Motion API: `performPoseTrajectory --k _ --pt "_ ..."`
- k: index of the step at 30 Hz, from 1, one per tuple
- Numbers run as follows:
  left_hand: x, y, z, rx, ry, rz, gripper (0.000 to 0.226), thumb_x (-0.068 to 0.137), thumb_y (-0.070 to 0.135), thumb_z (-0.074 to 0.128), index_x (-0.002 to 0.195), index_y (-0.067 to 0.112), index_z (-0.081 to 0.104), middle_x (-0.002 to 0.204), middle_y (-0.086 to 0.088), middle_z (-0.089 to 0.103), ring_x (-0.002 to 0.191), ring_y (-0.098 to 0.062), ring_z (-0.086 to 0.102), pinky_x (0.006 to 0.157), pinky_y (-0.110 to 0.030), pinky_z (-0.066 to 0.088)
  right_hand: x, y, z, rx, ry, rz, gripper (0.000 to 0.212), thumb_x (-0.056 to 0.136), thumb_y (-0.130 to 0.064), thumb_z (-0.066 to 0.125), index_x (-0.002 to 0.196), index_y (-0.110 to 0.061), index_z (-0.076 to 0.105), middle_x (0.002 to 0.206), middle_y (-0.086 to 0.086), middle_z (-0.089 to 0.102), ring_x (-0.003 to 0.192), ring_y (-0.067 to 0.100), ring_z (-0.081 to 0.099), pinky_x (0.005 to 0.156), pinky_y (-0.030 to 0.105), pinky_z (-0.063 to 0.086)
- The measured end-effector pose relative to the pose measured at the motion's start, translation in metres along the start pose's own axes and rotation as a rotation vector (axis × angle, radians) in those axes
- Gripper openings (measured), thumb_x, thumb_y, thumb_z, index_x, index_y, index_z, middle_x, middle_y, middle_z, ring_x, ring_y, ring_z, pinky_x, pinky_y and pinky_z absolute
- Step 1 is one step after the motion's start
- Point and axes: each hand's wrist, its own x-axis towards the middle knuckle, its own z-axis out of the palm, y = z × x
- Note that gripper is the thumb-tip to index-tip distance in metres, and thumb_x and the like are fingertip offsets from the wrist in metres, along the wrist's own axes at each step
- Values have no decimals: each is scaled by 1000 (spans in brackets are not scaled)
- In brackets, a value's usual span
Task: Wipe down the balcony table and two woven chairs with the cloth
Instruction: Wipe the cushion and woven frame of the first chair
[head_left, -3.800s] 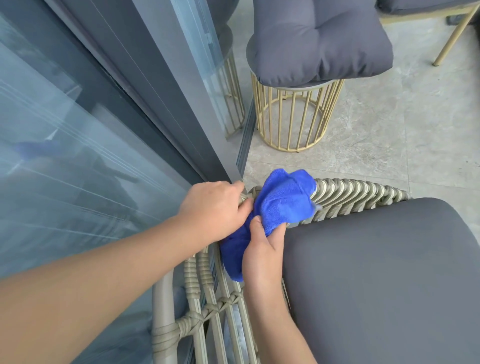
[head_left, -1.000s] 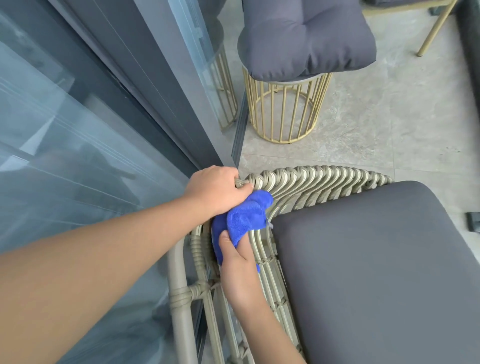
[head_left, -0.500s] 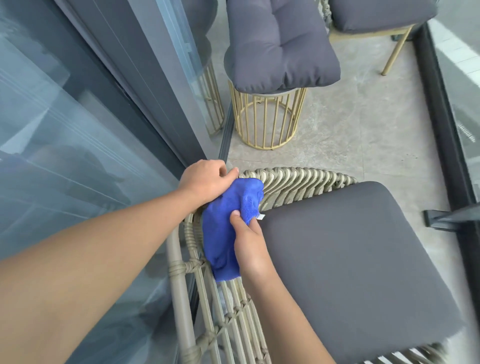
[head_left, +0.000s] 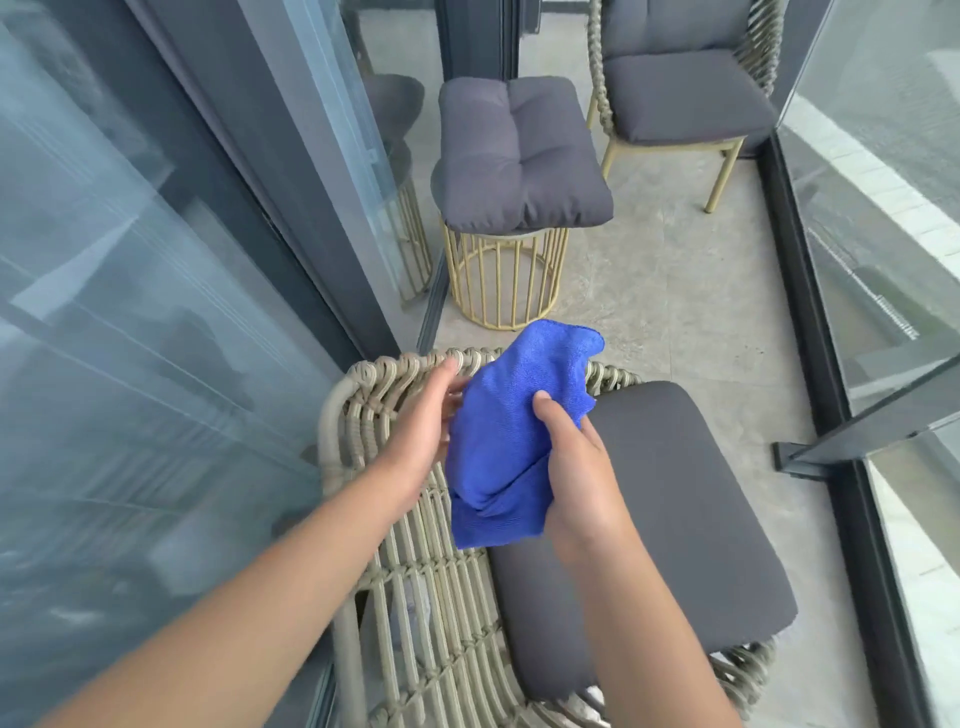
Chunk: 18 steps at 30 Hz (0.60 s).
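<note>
A blue cloth (head_left: 511, 426) hangs in front of me above the woven back of the near chair (head_left: 374, 374). My right hand (head_left: 579, 467) grips it, thumb pressed on its front. My left hand (head_left: 421, 431) is beside the cloth's left edge, its fingers relaxed and touching the fabric, just off the chair's rim. The chair's grey seat cushion (head_left: 675, 519) lies below my right hand. The round table (head_left: 501, 280) with a gold wire base stands beyond, a grey cushion (head_left: 519, 156) lying on its top. The second woven chair (head_left: 675, 93) stands at the far end.
A glass sliding door (head_left: 156, 312) with a dark frame runs close along the left. A glass railing (head_left: 883, 234) on a dark base borders the right. Grey floor tiles (head_left: 675, 312) lie between the furniture.
My left hand has let go of the chair's rim. The cloth has come up off the woven back and spread out between both hands. The view has pulled back, showing the far chair.
</note>
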Motion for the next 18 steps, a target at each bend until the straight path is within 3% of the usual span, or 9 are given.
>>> performPoseTrajectory --k 4,6,10,13,18 --pt "-90 0 35 -251 -72 -73 59 89 65 59 122 18 73 119 -7 75 114 -22 70 107 -43 48 -50 -13 -22 -57 -54 44 17 105 -29 56 113 -24 69 99 -3 81 86 10 77 73 28 55" --pt "-126 -1 49 -281 -31 -15 58 81 60 72 124 21 70 121 -5 74 115 -22 70 110 -47 46 -74 -19 -33 -98 -92 55 18 105 -29 56 115 -23 69 98 -3 81 86 10 78 70 26 55" --pt "-186 9 70 -214 48 122 33 92 31 74 122 23 65 113 -1 77 107 -18 73 105 -46 52 -111 -28 -44 -148 -133 36 18 105 -30 56 115 -22 68 93 -5 81 81 6 77 65 22 54" --pt "-215 12 78 -93 79 267 38 90 23 78 124 32 62 113 10 76 107 -10 71 100 -37 54 -130 -30 -43 -150 -120 -1 19 105 -30 55 115 -22 69 97 -3 81 87 9 77 77 29 55" --pt "-243 12 77 24 149 419 35 91 15 75 121 26 63 106 13 75 101 -5 71 87 -23 54 -156 -22 -40 -166 -79 -36 33 101 -39 60 128 -22 63 115 -2 77 107 16 73 101 41 55"
